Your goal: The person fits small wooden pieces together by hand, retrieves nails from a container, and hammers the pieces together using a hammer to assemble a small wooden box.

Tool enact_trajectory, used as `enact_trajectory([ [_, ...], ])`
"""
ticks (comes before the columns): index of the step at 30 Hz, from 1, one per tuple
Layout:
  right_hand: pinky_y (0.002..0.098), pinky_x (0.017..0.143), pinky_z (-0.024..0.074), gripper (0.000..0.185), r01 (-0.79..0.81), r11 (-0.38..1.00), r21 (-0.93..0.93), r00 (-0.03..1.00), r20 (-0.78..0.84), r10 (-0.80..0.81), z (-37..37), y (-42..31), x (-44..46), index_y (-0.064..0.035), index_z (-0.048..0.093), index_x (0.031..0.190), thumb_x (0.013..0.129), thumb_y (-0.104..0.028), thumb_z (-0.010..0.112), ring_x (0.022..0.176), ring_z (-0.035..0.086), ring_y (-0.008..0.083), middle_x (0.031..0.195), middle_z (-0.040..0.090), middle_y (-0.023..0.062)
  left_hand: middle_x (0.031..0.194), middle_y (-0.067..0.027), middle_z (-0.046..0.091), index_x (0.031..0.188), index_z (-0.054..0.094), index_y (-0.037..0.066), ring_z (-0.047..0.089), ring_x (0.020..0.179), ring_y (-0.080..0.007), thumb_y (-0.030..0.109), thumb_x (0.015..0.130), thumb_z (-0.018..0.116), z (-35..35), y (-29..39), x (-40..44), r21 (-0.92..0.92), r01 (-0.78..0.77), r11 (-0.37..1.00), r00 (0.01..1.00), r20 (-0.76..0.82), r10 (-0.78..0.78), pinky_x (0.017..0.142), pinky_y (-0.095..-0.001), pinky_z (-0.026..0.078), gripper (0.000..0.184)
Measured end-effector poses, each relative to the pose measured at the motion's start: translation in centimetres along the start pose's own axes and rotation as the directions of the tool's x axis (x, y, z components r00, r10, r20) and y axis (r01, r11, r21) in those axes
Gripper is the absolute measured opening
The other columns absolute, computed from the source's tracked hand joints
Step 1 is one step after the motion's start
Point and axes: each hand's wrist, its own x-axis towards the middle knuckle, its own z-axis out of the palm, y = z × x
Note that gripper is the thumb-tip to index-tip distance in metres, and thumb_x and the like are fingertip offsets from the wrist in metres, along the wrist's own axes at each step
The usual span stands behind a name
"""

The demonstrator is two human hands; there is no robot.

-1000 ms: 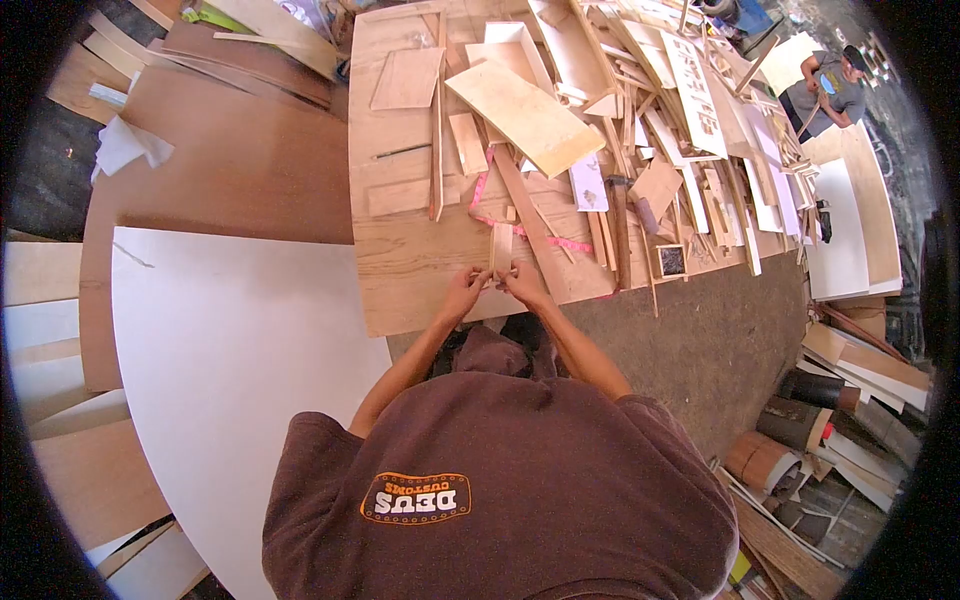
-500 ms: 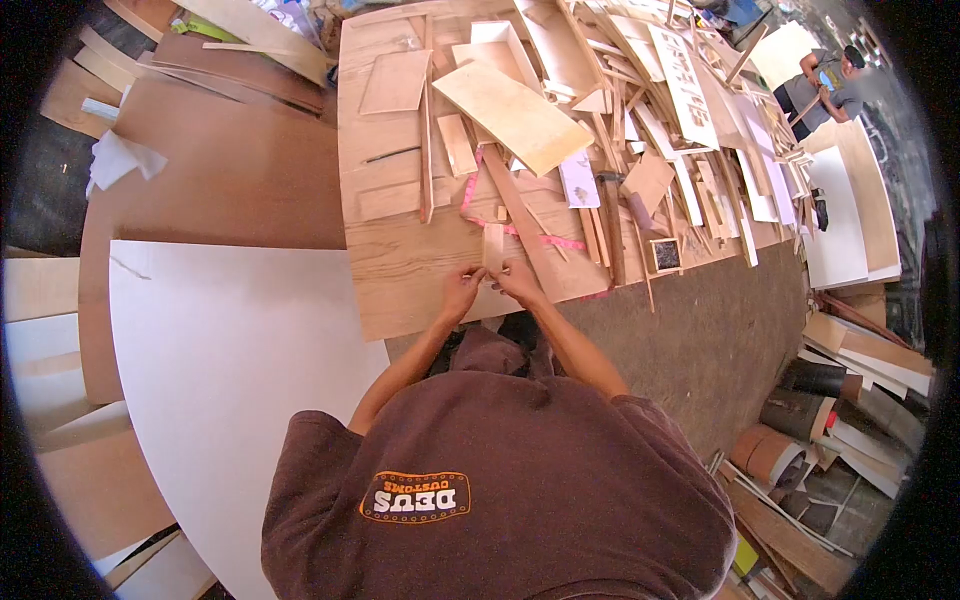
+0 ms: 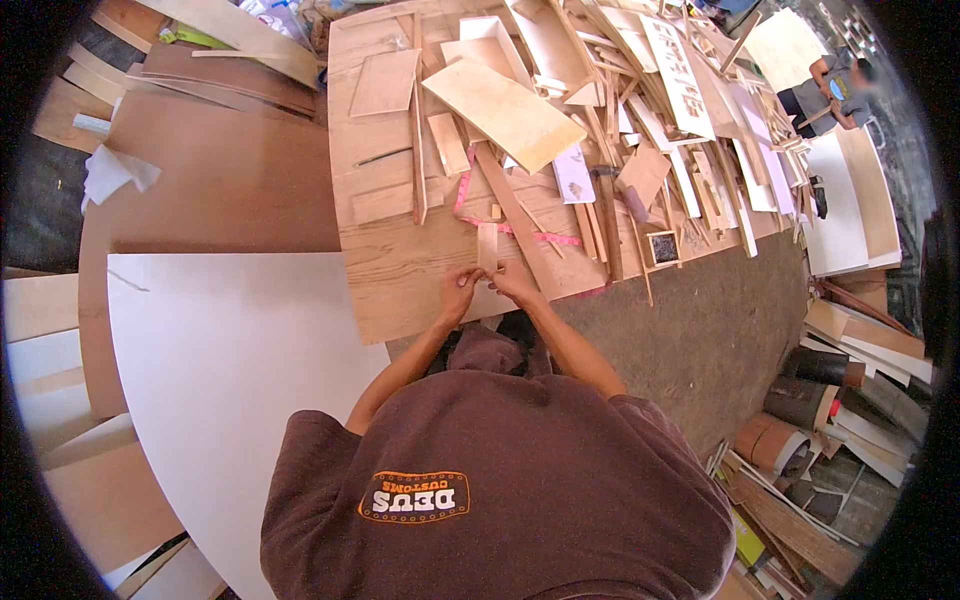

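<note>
A grainy, pale-brown plywood worktable stands over a grey, scuffed floor in a cluttered workshop.
Near its front edge, the left hand and right hand pinch the near end of a small, flat-faced, light wooden block, fingertips drawn narrow; a limp pink measuring tape curves beyond, and a smooth, broad white sheet lies left.
</note>
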Motion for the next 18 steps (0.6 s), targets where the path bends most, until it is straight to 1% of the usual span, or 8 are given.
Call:
enact_trajectory([
  [5,0.0273,0.054,0.048,0.033,0.008,0.999,-0.053,1.0,-0.006,-0.008,0.0,-0.2,0.0,0.0007,0.066,0.107,0.091,-0.028,0.068,0.074,0.066,0.0171,0.089,0.069,0.0116,0.086,-0.0107,0.073,0.097,0.076,0.008,0.065,0.085,-0.0232,0.023,0.087,0.07,-0.1,0.0,-0.1,0.023,0.083,0.996,0.996,0.009,-0.083,0.08,-0.0342,0.047,0.019],
  [7,0.0268,0.052,0.0473,0.033,0.064,0.996,-0.066,0.998,-0.025,-0.066,0.2,0.5,0.2,0.0023,0.065,0.103,0.091,-0.028,0.068,0.072,0.067,0.0168,0.088,0.069,0.0125,0.086,-0.0102,0.073,0.096,0.076,0.008,0.065,0.084,-0.024,0.025,0.087,0.07,-0.1,0.0,-0.3,0.037,0.128,0.991,0.992,0.007,-0.129,0.082,-0.0344,0.047,0.02],
  [10,0.0269,0.049,0.0465,0.03,0.12,0.987,-0.106,0.988,-0.081,-0.129,0.3,0.1,-0.3,0.0033,0.062,0.095,0.091,-0.026,0.068,0.07,0.067,0.0162,0.086,0.069,0.0135,0.085,-0.0093,0.073,0.096,0.076,0.008,0.064,0.083,-0.0261,0.027,0.087,0.069,-0.4,0.7,-0.2,0.07,0.054,0.996,0.999,0.0,-0.054,0.086,-0.0349,0.045,0.022],
  [12,0.0271,0.048,0.0463,0.029,0.107,0.99,-0.092,0.992,-0.058,-0.112,0.0,-0.5,-0.8,0.0032,0.061,0.091,0.091,-0.025,0.068,0.069,0.067,0.0162,0.085,0.069,0.0138,0.085,-0.0089,0.073,0.094,0.077,0.008,0.063,0.083,-0.0276,0.026,0.086,0.07,-0.6,1.0,-0.3,0.163,-0.052,0.985,0.998,-0.023,0.056,0.089,-0.0357,0.043,0.02],
  [13,0.0273,0.047,0.0462,0.028,0.095,0.992,-0.079,0.995,-0.036,-0.098,-0.2,-0.8,-1.0,0.0031,0.059,0.087,0.091,-0.024,0.067,0.068,0.067,0.0161,0.083,0.07,0.0141,0.085,-0.0089,0.073,0.094,0.077,0.008,0.063,0.083,-0.0276,0.026,0.086,0.07,-0.5,1.0,-0.2,0.163,-0.051,0.985,0.998,-0.023,0.056,0.089,-0.0357,0.043,0.02],
  [15,0.0274,0.048,0.0462,0.027,0.096,0.993,-0.068,0.994,-0.05,-0.099,-0.1,-0.7,-1.0,0.0028,0.059,0.086,0.091,-0.023,0.067,0.067,0.067,0.0161,0.082,0.07,0.014,0.086,-0.0089,0.073,0.091,0.076,0.008,0.063,0.084,-0.0283,0.022,0.084,0.072,-0.5,1.0,-0.1,0.236,-0.147,0.961,0.987,-0.035,0.159,0.086,-0.0373,0.045,0.016],
  [17,0.0275,0.048,0.0463,0.027,0.099,0.993,-0.057,0.993,-0.062,-0.103,0.3,0.2,-0.4,0.0026,0.058,0.085,0.091,-0.022,0.067,0.067,0.067,0.0161,0.081,0.07,0.014,0.087,-0.009,0.072,0.09,0.076,0.008,0.062,0.085,-0.0289,0.02,0.082,0.073,-0.6,1.0,0.1,0.258,-0.191,0.947,0.978,-0.03,0.205,0.084,-0.0379,0.046,0.015],
  [18,0.0278,0.048,0.0463,0.026,0.133,0.986,-0.098,0.987,-0.082,-0.141,0.4,0.5,-0.1,0.0026,0.058,0.085,0.091,-0.022,0.066,0.067,0.067,0.0164,0.081,0.07,0.0142,0.088,-0.0091,0.072,0.089,0.075,0.007,0.062,0.086,-0.0295,0.018,0.081,0.074,-0.7,1.0,0.1,0.28,-0.235,0.931,0.968,-0.025,0.251,0.082,-0.0385,0.047,0.013],
])
